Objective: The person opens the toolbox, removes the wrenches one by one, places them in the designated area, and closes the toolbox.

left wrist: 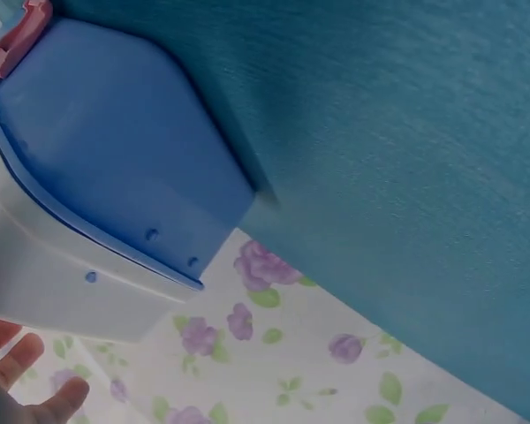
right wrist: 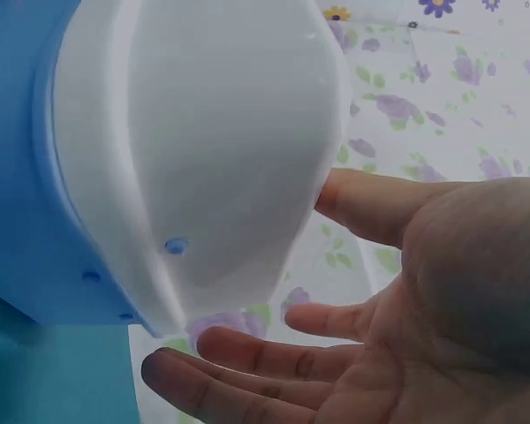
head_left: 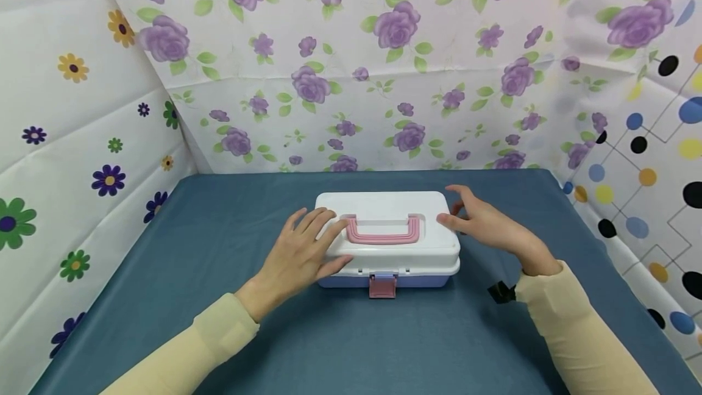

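A storage box with a white lid (head_left: 384, 205), a blue base (head_left: 422, 281) and a pink carrying handle (head_left: 382, 239) stands on the table. Its pink front latch (head_left: 382, 287) hangs down at the middle of the front. My left hand (head_left: 300, 250) is spread over the lid's left side, thumb near the front edge and fingers unbent. At the right end of the box, my right hand (head_left: 485, 219) has its thumb at the lid's edge, with the other fingers reaching behind the back right corner. In the right wrist view those fingers are loosely extended beside the white lid (right wrist: 230, 159).
A blue-grey cloth covers the table (head_left: 219, 249). Behind it hangs a curtain with purple roses (head_left: 397, 24); a flowered sheet (head_left: 82, 139) is at the left and a dotted one (head_left: 647, 200) at the right. A black strap piece (head_left: 501, 292) sits by the right cuff.
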A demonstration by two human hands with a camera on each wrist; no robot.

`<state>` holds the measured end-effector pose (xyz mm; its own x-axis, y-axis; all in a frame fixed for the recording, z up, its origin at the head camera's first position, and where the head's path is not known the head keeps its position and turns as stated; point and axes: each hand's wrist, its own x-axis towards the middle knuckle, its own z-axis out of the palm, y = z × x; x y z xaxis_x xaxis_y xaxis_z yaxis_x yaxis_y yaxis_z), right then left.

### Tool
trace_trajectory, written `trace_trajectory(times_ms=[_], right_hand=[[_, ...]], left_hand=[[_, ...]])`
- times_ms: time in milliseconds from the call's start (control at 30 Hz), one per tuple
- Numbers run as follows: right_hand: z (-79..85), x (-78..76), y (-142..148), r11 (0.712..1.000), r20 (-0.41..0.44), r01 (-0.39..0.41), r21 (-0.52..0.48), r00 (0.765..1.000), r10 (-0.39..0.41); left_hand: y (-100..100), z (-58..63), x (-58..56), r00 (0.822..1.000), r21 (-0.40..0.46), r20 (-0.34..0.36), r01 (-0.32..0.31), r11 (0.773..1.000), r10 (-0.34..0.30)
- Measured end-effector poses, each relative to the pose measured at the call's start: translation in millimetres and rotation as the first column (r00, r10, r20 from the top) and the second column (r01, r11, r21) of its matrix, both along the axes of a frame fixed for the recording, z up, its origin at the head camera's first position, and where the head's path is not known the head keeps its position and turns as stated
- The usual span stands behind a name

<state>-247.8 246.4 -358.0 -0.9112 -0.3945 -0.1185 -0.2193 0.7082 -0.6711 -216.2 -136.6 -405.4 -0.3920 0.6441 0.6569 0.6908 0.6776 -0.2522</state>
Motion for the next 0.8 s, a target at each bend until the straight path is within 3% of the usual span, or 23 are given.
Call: trace_trajectory(times_ms=[233, 500, 667, 800], right_hand=[[8.6, 15.0, -4, 0.994, -0.044, -0.094, 0.054, 0.994, 0.097], [20.0, 43.2, -15, 0.962, -0.046, -0.253, 0.107, 0.965, 0.259], [17.7, 55.3, -26, 0.942, -0.204, -0.248, 0.225, 0.934, 0.295], [14.6, 60.6, -35, 0.942, -0.329, -0.166, 0.292, 0.907, 0.262]], left_hand=[[-2, -4.4, 1.1, 0.999, -0.005, 0.048, 0.0, 1.0, 0.001], [-5, -11.9, 4.9, 0.993, 0.017, 0.105, 0.06, 0.998, -0.061], [-6, -16.7, 7.0, 0.989, 0.02, 0.11, 0.098, 0.995, -0.1], [-6, -19.3, 7.8, 0.987, 0.028, 0.122, 0.102, 0.994, -0.105]])
